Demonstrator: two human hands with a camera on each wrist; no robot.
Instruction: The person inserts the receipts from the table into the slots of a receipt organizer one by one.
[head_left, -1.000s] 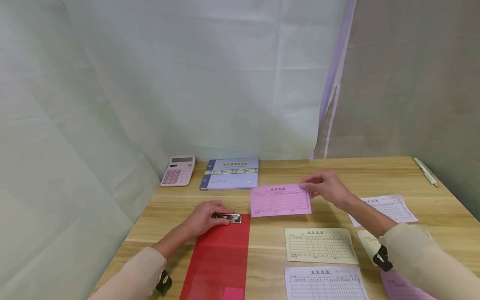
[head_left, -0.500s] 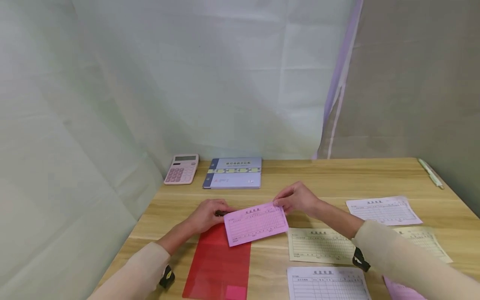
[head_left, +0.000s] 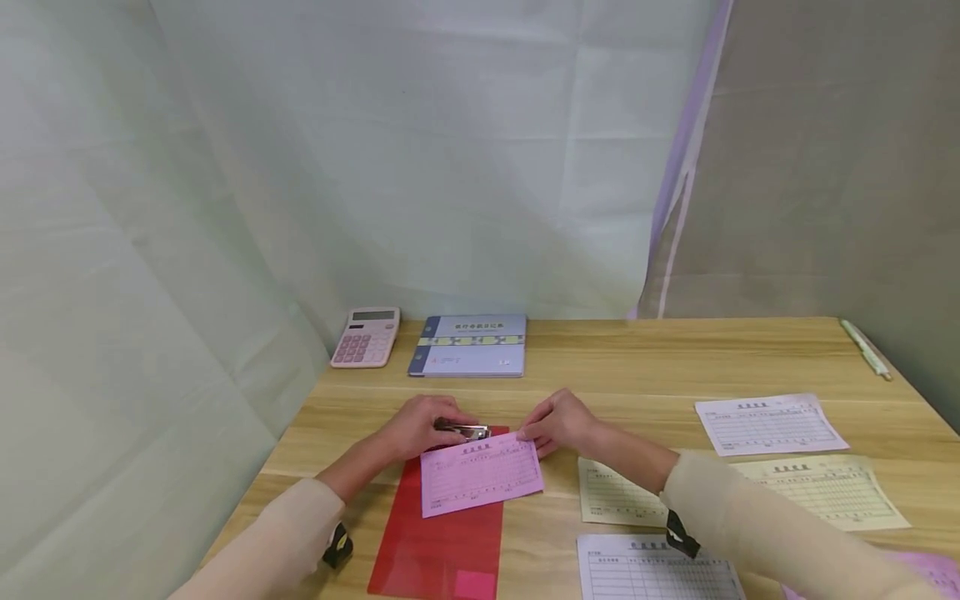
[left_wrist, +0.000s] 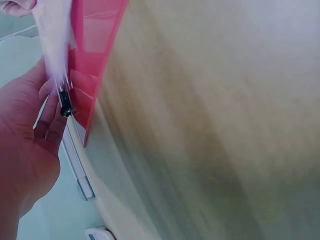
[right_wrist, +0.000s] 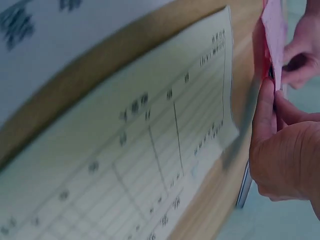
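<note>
My left hand (head_left: 422, 427) grips the metal clip (head_left: 474, 432) at the top of a red clipboard (head_left: 435, 550), thumb on the near side. A pink receipt slip (head_left: 483, 477) lies tilted over the board's upper part, its top edge close to the clip. Its upper right corner is pinched between the thumb and fingers of my right hand (head_left: 564, 423). In the left wrist view the slip (left_wrist: 54, 37) reaches down to the clip's black part (left_wrist: 65, 102); whether it is under the clip I cannot tell.
Right of the clipboard lie white slips (head_left: 772, 425), cream slips (head_left: 832, 492) and another pink slip (head_left: 930, 571). A pink calculator (head_left: 366, 337) and a blue-grey booklet (head_left: 472, 346) stand at the back left. A pen (head_left: 866, 350) lies near the right edge.
My right hand has carried the pink slip left and toward me, from beside the clipboard to over its upper part. The left hand has stayed at the clip.
</note>
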